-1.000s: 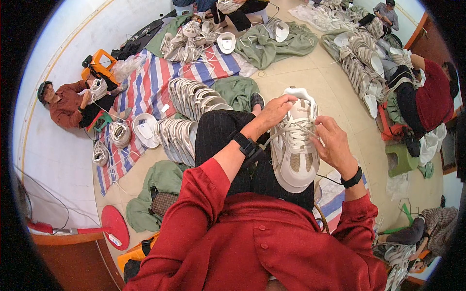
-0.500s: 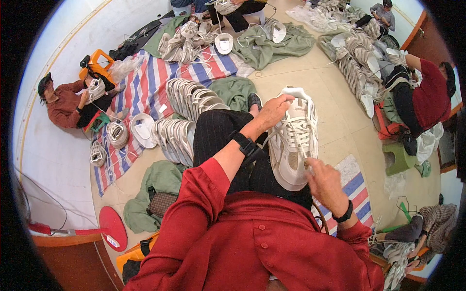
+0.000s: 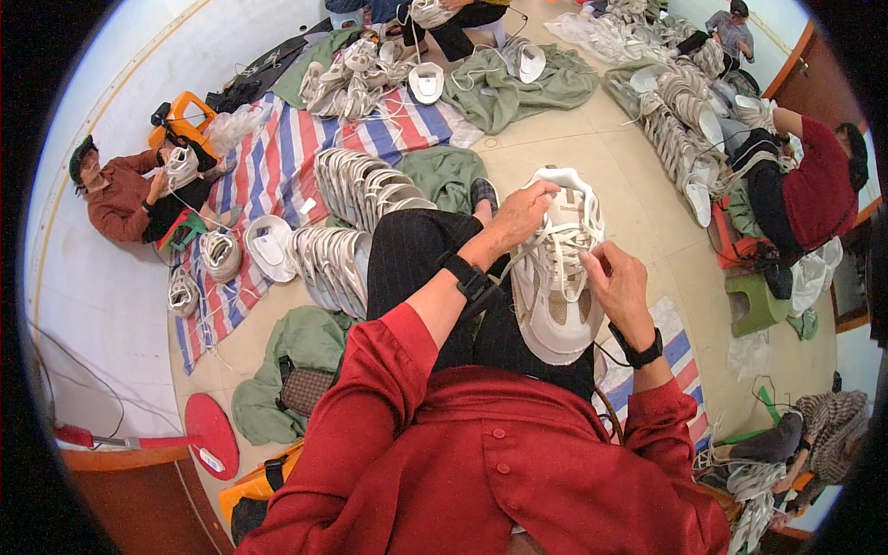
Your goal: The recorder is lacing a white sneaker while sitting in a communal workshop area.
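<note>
Upward from the toe area, the bare right hand had moved to the flat white laces of a beige-and-white mesh sneaker. Its thumb and forefinger were close together there; whether they pinched a lace, I could not tell. Meanwhile the bare left hand pinched the shoe near its collar, as before. The sneaker lay above black pinstriped trousers, toe toward the body. Nested beige shoes stood left of the knee.
</note>
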`<state>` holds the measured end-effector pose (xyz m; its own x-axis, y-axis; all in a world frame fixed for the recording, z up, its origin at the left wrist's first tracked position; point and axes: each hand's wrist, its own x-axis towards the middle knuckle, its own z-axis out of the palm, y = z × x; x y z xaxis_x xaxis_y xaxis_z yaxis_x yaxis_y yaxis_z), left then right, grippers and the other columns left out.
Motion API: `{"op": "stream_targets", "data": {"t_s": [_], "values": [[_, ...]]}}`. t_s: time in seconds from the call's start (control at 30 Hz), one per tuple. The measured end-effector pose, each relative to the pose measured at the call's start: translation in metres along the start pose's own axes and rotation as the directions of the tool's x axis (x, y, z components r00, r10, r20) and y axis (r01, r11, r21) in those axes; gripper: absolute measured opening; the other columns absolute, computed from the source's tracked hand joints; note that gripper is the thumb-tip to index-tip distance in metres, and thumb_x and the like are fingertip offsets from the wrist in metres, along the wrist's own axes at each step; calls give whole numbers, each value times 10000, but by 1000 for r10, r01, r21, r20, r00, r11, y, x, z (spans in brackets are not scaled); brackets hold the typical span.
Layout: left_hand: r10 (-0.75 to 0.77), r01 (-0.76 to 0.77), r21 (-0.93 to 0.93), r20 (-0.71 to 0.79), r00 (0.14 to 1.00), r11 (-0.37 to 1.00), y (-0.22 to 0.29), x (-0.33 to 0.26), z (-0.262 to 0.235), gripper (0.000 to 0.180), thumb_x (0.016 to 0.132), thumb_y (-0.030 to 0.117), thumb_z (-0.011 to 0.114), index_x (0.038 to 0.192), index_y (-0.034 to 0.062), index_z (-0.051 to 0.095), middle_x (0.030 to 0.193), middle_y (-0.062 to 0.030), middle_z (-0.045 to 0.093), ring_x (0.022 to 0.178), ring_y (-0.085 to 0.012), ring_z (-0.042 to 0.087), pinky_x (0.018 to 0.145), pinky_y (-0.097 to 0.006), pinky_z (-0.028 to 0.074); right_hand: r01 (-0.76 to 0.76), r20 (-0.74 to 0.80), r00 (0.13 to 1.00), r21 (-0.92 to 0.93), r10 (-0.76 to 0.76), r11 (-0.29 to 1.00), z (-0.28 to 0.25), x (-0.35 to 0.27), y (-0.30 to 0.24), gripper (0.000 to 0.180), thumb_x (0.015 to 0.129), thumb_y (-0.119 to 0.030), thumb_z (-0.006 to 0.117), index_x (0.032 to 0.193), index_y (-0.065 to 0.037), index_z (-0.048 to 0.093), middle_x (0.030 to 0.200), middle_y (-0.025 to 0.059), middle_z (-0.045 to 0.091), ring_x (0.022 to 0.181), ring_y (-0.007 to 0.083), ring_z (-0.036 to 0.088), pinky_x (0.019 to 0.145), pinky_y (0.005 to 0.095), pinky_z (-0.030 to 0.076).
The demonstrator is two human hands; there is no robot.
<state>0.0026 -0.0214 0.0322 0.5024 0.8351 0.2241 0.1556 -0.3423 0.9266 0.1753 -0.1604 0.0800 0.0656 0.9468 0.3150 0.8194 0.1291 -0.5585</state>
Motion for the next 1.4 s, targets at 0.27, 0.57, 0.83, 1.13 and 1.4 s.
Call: {"op": "stream_targets", "data": {"t_s": [0.27,0.57,0.83,1.13,1.4], "values": [[12,-11,22,-20,1000,1000,5,0,1,380,904,214,388,1179,30,574,990,-247,645,956,-384,598,863,-431,440,-97,-32,994,198,105,975,14,10,25,262,871,-224,627,733,-5,585,603,147,599,526,285,595,517,365,442],[-1,-1,87,28,1000,996,-2,1,-3,365,941,222,391,1215,34,542,1033,-182,620,965,-280,580,890,-354,435,25,-57,998,-129,-32,991,7,14,0,340,853,-295,637,686,-6,570,569,150,580,510,309,586,501,395,436],[-19,15,107,27,999,994,7,-2,-2,368,939,229,392,1223,48,540,1038,-193,623,972,-293,587,890,-365,438,-97,32,995,239,92,966,7,12,29,234,847,-148,557,702,31,512,564,174,482,482,228,486,495,361,389],[38,-35,98,-36,999,995,3,-3,1,363,926,226,390,1182,37,564,986,-231,631,944,-362,597,864,-414,442,106,475,822,416,-315,903,-39,-78,-23,173,792,-107,577,686,1,492,592,160,473,523,330,496,513,395,407],[60,-55,70,-61,996,996,-6,-1,-1,390,908,224,387,1181,16,573,1001,-249,637,959,-393,596,873,-437,441,-49,587,799,283,-133,958,-32,-82,-2,124,877,-143,569,848,-37,625,722,156,620,642,335,602,600,370,481]]}}
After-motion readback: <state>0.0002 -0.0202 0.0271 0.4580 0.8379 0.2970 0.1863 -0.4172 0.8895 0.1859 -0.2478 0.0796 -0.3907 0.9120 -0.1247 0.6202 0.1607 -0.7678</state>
